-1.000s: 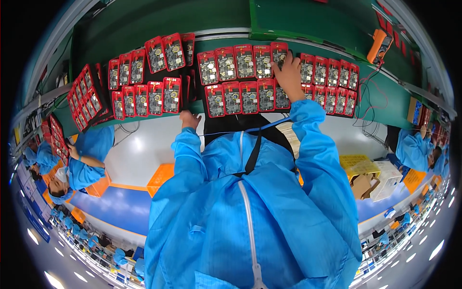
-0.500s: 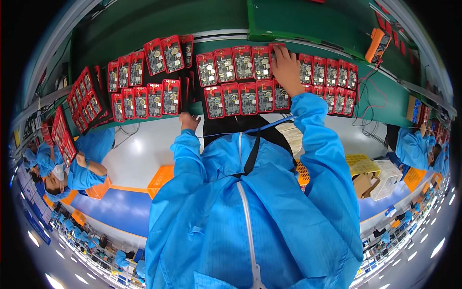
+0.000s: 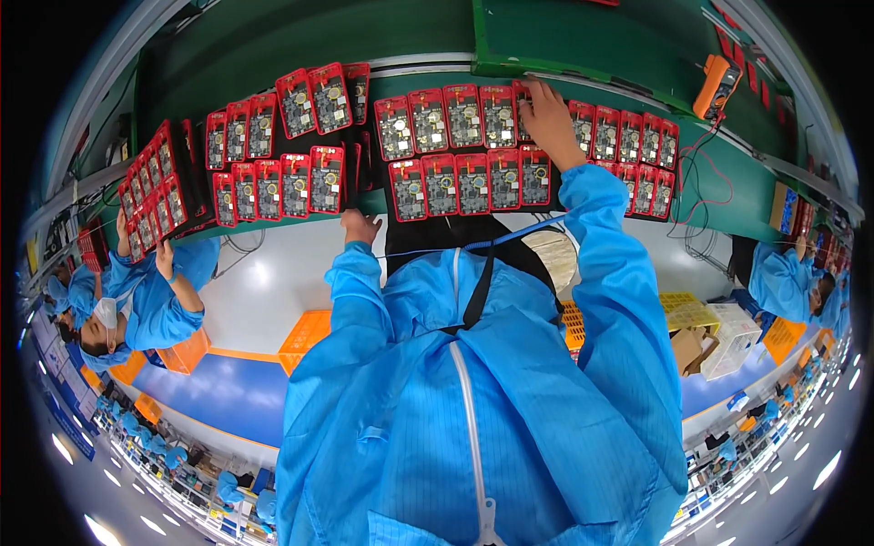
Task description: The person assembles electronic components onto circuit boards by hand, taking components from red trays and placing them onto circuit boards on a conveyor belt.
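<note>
Red-framed circuit boards (image 3: 462, 116) lie in two rows on a black tray (image 3: 464, 155) in front of me. My right hand (image 3: 553, 126) is at the tray's far right corner, fingers stretched over the right edge of the last back-row board (image 3: 522, 114), partly hiding it. Whether the fingers grip that board or only touch it is hard to see. At the bench's near edge, left of this tray, is my left hand (image 3: 360, 227), thumb and fingers apart, holding nothing. A blue coiled cord (image 3: 514, 235) runs across my front.
More trays of red-framed boards stand on the green bench (image 3: 401, 27), left (image 3: 264, 187) and right (image 3: 628, 136). An orange meter (image 3: 716, 86) with leads is at the far right. To the left, a co-worker (image 3: 137, 318) holds a tilted tray of boards (image 3: 155, 196). Orange crates (image 3: 305, 338) are behind me.
My right hand has slid slightly right, uncovering more of the corner boards. My left hand stays about where it was. The co-worker's tilted tray has moved up toward the bench, now with both hands on it.
</note>
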`<state>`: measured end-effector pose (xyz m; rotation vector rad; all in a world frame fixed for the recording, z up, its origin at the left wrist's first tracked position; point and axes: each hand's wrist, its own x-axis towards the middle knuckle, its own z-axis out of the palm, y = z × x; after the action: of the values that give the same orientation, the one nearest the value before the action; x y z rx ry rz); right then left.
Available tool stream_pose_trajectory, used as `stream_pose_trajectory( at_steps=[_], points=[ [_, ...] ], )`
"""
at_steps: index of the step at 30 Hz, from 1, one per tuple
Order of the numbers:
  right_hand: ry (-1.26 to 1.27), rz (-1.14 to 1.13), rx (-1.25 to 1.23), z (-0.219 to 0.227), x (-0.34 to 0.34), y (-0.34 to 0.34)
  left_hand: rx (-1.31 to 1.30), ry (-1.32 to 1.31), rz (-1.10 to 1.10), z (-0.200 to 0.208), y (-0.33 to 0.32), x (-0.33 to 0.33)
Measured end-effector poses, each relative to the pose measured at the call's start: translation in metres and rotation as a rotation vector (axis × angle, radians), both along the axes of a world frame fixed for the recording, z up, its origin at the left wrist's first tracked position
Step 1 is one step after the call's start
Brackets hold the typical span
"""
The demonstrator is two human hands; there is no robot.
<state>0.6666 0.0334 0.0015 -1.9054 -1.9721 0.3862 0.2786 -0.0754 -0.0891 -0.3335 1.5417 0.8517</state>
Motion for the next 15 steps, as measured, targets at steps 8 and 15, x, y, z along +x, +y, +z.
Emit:
stream_pose_trajectory(
  at_steps=[8,15],
  points=[
    [-0.065,0.041,0.127,0.023,-0.023,-0.010,-0.006,0.024,0.040,-0.013,-0.008,-0.007],
    [-0.077,0.103,0.047,0.018,-0.049,-0.011,0.002,-0.006,0.003,-0.020,-0.006,-0.007]
  ],
)
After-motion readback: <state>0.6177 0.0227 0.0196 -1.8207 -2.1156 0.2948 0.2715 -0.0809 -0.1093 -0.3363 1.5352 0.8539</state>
